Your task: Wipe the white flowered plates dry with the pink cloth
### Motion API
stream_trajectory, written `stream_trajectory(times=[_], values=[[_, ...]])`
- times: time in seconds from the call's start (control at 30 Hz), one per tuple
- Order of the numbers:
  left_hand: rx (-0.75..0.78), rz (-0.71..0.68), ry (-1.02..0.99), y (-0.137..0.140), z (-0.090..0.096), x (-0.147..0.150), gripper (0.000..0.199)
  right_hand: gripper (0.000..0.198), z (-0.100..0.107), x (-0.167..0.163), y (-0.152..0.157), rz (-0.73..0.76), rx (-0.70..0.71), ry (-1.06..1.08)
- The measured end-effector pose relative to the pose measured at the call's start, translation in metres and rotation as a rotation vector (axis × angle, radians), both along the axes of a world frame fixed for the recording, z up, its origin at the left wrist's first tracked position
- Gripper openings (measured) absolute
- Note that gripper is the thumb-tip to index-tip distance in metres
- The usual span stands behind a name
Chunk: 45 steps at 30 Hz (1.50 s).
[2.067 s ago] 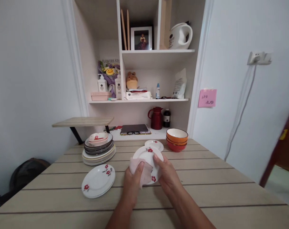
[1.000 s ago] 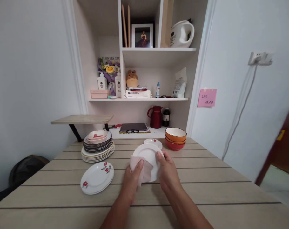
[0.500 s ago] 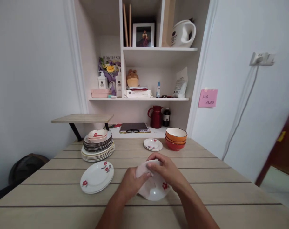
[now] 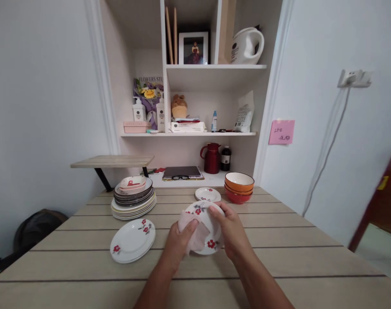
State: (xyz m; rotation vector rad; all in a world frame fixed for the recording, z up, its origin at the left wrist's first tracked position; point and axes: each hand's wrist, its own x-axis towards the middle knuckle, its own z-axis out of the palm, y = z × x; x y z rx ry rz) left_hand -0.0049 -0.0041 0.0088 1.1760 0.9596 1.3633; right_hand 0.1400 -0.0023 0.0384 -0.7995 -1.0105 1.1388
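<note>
A white plate [image 4: 214, 234] with red flowers is held up above the table, its patterned face turned toward me. My right hand [image 4: 231, 229] grips its right rim, thumb on the face and fingers behind. My left hand [image 4: 178, 241] presses a thin pale pink cloth or tissue [image 4: 197, 235] against the plate's left side, thumb in front; its other fingers are mostly hidden. Left of my hands lie flower-patterned oval plates [image 4: 132, 241], one on another. Just behind the held plate are small flowered plates [image 4: 208, 194].
At the back left stands a tall stack of plates [image 4: 134, 208] topped by pink dishes [image 4: 132, 183], beside a small raised wooden shelf [image 4: 113, 161]. Orange and red bowls [image 4: 239, 189] are stacked at the back right. A red jug [image 4: 211, 159] and a laptop [image 4: 181, 172] sit behind the table.
The plate has been raised and tilted, so its flowered face shows more fully. My left hand and the cloth are now at its left side; my right hand has shifted to the right rim.
</note>
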Motion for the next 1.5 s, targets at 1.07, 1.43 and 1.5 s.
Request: stream_trajectory(times=[1.07, 1.43, 1.5], values=[[-0.028, 0.115, -0.117, -0.007, 0.004, 0.004, 0.055, 0.047, -0.004, -0.011, -0.001, 0.068, -0.079, 0.24], [-0.027, 0.165, -0.169, -0.003, -0.002, 0.006, 0.06, 0.046, -0.015, -0.024, 0.005, 0.153, -0.245, 0.515], [0.022, 0.182, -0.179, -0.004, -0.001, 0.006, 0.064, 0.043, -0.016, -0.024, 0.006, 0.151, -0.228, 0.512]])
